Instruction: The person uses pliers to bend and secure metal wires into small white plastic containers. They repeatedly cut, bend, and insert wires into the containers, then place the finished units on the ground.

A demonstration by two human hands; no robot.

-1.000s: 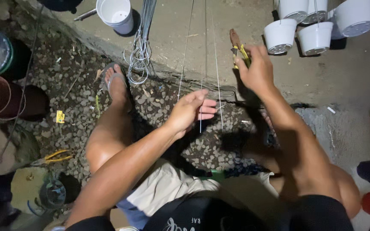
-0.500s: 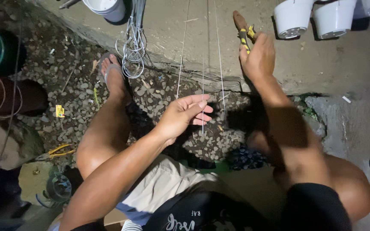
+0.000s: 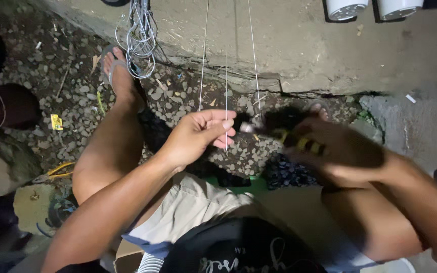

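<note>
Right hand (image 3: 342, 151) has dropped from up near the concrete ledge to the level of the left hand, bringing the yellow-handled pliers (image 3: 294, 140) with it; it is motion-blurred. View has also tilted, so only two white pots (image 3: 347, 7) show at the top edge.

Left hand (image 3: 198, 136) pinches thin wires (image 3: 226, 101) between thumb and fingers (image 3: 228, 124), fingers closed together on the strands. Wires run straight up out of the picture; at least three strands, well apart higher up and closing toward the pinch. Right hand is wrapped shut on the pliers' handles, tip pointing at the pinch point, just beside the left fingertips. Whether the tip touches a wire: cannot tell, blur.

Progress, as a judgement: strands gathered and held, tool brought in, no finished twist or cut visible below the pinch. Joining or trimming looks still to be done.

Room: open gap between the two hands is small. Concrete ledge (image 3: 289, 55) runs across above, with a cracked edge right over the hands. Gravel ground (image 3: 188, 96) below. A coil of wire (image 3: 140, 38) hangs left of the strands, near the sandalled foot (image 3: 120, 76). Knees crowd both sides; free space is mostly upward along the wires.
</note>
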